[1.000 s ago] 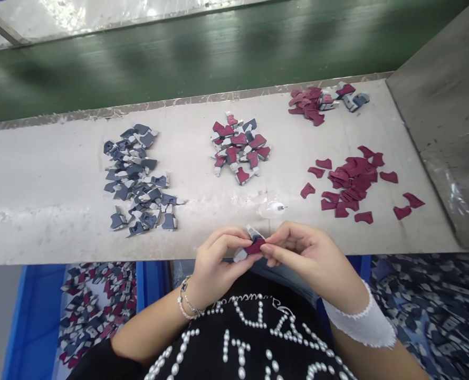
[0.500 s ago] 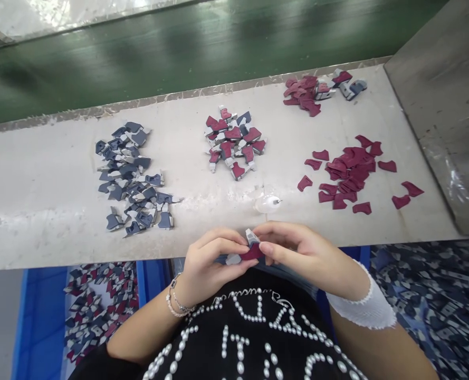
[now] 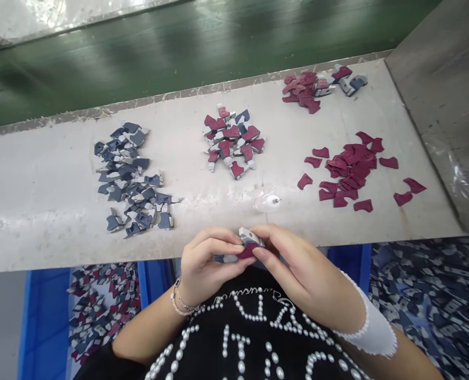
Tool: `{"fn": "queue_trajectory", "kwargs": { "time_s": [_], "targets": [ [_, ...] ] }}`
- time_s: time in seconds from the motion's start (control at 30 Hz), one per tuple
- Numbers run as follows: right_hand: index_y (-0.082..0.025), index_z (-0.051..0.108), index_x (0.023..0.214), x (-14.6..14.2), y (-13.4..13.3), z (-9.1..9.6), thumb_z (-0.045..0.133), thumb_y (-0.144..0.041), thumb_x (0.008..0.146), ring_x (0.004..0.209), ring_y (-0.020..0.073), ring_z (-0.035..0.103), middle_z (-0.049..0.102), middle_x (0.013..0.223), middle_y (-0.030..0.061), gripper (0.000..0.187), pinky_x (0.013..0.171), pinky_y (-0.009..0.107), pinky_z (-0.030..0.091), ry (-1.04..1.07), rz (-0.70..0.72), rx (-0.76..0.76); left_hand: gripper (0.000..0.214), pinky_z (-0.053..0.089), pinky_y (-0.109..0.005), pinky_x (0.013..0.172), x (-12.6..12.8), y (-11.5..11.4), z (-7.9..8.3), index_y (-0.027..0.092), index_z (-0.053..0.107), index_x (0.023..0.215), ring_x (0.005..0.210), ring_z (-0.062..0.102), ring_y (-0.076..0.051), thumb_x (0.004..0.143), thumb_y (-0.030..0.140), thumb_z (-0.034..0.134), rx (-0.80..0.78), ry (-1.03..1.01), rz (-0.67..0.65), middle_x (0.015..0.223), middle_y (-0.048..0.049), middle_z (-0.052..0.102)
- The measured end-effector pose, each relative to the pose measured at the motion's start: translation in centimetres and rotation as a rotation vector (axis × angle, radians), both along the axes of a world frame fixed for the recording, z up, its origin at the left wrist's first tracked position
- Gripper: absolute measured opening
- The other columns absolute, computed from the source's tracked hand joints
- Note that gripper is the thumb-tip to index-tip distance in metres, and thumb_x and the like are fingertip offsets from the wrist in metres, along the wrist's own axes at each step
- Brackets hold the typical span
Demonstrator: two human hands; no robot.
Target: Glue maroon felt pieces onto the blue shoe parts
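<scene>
Just off the near edge of the bench, both hands meet on one small plastic part (image 3: 248,249), grey and white with a maroon piece on its face. My left hand (image 3: 210,258) pinches its left side between thumb and fingers. On its right side, my right hand (image 3: 287,258) presses the thumb on the maroon face with the fingers behind. The part's white end points up and away; its underside is hidden. Beyond the hands lies a pile of grey-and-white parts with maroon faces (image 3: 231,133). To the right are loose maroon pieces (image 3: 351,168).
A pile of blue-grey and white parts (image 3: 127,171) lies left on the bench (image 3: 56,206). More maroon pieces (image 3: 303,91) sit at the back right. A small pin on a clear mount (image 3: 274,200) stands near the front. Blue bins (image 3: 46,316) filled with parts flank my body; a metal panel (image 3: 448,116) rises right.
The held part has turned, showing more of its white and grey side. My right hand has shifted slightly left with its wrist rotated; my left hand stays gripping.
</scene>
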State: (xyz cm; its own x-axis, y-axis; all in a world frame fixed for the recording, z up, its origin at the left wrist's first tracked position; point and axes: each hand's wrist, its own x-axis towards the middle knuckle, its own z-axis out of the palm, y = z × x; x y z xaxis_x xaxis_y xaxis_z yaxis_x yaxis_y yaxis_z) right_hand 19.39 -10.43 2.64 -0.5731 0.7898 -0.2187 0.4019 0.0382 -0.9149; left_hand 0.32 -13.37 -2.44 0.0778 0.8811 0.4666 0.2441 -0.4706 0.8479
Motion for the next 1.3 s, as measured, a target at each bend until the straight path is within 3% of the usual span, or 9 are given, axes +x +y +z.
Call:
{"fn": "queue_trajectory", "kwargs": {
  "time_s": [0.13,0.27,0.33,0.43,0.53,0.8,1.0,1.3],
  "targets": [
    [-0.019,0.057,0.109,0.0,0.0,0.1,0.041,-0.019,0.103,0.085,0.0177,0.063,0.067,0.093,0.0035,0.017,0.075,0.033,0.051,-0.005,0.019,0.159,0.03,0.063,-0.02,0.068,0.4,-0.6,-0.4,0.019,0.064,0.091,0.078,0.07,-0.011,0.072,0.01,0.085,-0.067,-0.071,0.032,0.092,-0.0006,0.067],
    [-0.018,0.059,0.11,0.0,0.1,-0.1,0.04,-0.014,0.102,0.085,0.021,0.064,0.068,0.093,0.0061,0.021,0.074,0.037,0.054,-0.124,0.082,0.311,0.038,0.066,-0.026,0.072,0.6,-0.7,0.2,0.021,0.061,0.112,0.083,0.074,-0.016,0.079,0.014,0.079,-0.429,-0.155,-0.042,0.099,-0.0047,0.072],
    [-0.017,0.06,0.111,0.2,0.1,-0.1,0.039,-0.011,0.1,0.084,0.0222,0.063,0.068,0.094,0.0071,0.024,0.072,0.039,0.055,-0.171,0.145,0.35,0.034,0.066,-0.028,0.075,0.5,-0.4,0.7,0.02,0.064,0.112,0.082,0.075,-0.017,0.081,0.015,0.077,-0.527,-0.11,-0.1,0.097,-0.0055,0.075],
    [-0.016,0.061,0.112,0.5,0.1,-0.1,0.04,-0.008,0.099,0.084,0.0235,0.063,0.068,0.094,0.0085,0.027,0.07,0.04,0.055,-0.195,0.217,0.38,0.016,0.064,-0.026,0.07,0.0,-0.1,1.2,0.018,0.069,0.092,0.075,0.074,-0.016,0.08,0.017,0.08,-0.535,-0.072,-0.127,0.084,-0.0027,0.076],
    [-0.016,0.063,0.11,0.6,0.2,0.2,0.039,-0.008,0.099,0.081,0.0232,0.062,0.068,0.093,0.0084,0.027,0.068,0.04,0.055,-0.183,0.249,0.378,0.014,0.06,-0.024,0.061,-0.2,-0.1,1.3,0.018,0.069,0.081,0.066,0.07,-0.014,0.077,0.018,0.083,-0.528,-0.074,-0.123,0.075,-0.0004,0.074],
    [-0.016,0.062,0.11,0.3,0.3,0.4,0.037,-0.016,0.102,0.086,0.0237,0.06,0.065,0.096,0.0087,0.026,0.074,0.042,0.053,-0.155,0.221,0.305,0.013,0.058,-0.02,0.061,-0.3,0.1,1.8,0.018,0.068,0.084,0.065,0.07,-0.013,0.079,0.016,0.08,-0.501,0.033,-0.143,0.075,0.0005,0.075],
    [-0.018,0.057,0.085,-0.1,-0.3,0.4,0.038,-0.013,0.099,0.074,0.0206,0.054,0.06,0.082,0.0053,0.024,0.065,0.037,0.05,-0.168,0.216,0.386,0.013,0.054,-0.021,0.06,-0.1,-0.1,2.3,0.018,0.063,0.079,0.062,0.065,-0.011,0.081,0.016,0.076,-0.444,0.127,-0.1,0.07,0.0019,0.07],
    [-0.016,0.061,0.106,-0.1,-0.1,0.7,0.036,-0.016,0.102,0.079,0.0226,0.058,0.064,0.089,0.0076,0.025,0.069,0.039,0.052,-0.16,0.233,0.382,0.018,0.048,-0.021,0.054,0.0,-0.2,2.4,0.017,0.061,0.074,0.057,0.059,-0.011,0.08,0.022,0.077,-0.569,0.026,-0.116,0.065,0.0016,0.064]
  ]
}}
